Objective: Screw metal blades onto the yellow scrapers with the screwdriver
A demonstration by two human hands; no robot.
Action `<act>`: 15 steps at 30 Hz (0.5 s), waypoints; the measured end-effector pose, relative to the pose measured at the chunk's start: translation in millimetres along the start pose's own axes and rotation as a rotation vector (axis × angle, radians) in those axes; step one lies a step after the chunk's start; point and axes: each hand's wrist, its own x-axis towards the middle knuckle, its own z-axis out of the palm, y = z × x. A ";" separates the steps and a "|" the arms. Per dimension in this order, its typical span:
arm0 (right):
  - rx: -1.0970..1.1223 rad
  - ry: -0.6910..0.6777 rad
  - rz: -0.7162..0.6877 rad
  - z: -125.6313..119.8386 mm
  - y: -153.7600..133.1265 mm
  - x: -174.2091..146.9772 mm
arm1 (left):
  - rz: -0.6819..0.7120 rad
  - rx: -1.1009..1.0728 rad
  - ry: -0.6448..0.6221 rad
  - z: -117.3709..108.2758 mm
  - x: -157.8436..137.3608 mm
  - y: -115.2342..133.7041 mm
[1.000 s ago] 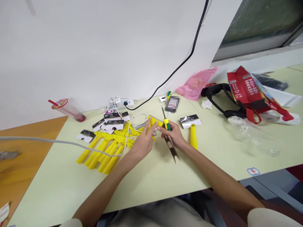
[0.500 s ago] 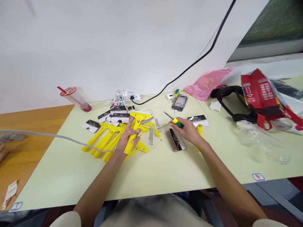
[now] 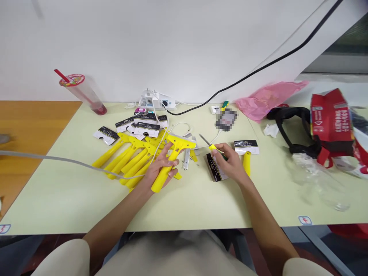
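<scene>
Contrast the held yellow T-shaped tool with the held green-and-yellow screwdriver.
The yellow T-shaped tool has a wide head; the green-and-yellow screwdriver has a slim metal shaft. The tool lies in the left grip, its head angled rightward; the screwdriver sits in the right grip, its tip angled leftward. Both show yellow.

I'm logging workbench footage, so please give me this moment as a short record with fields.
Left hand: holds a T-shaped yellow tool
Right hand: holds a screwdriver, its tip apart from the tool
Pile: similar yellow tools, beside the left hand
Back of table: power strip, cup with red straw
Right side: pink bag, red package
</scene>
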 end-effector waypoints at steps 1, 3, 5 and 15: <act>0.062 0.006 0.030 -0.6 3.1 0.4 | -0.006 -0.016 0.022 -0.8 0.6 -1.2; 0.190 0.046 0.071 -2.7 7.3 1.8 | -0.018 -0.040 0.064 -1.9 2.0 -3.4; 0.291 0.132 0.080 -4.7 9.0 3.6 | -0.032 -0.048 0.097 -3.0 3.3 -5.8; 0.505 0.487 -0.023 -5.3 5.1 7.7 | -0.063 -0.005 0.133 -4.7 6.6 -11.3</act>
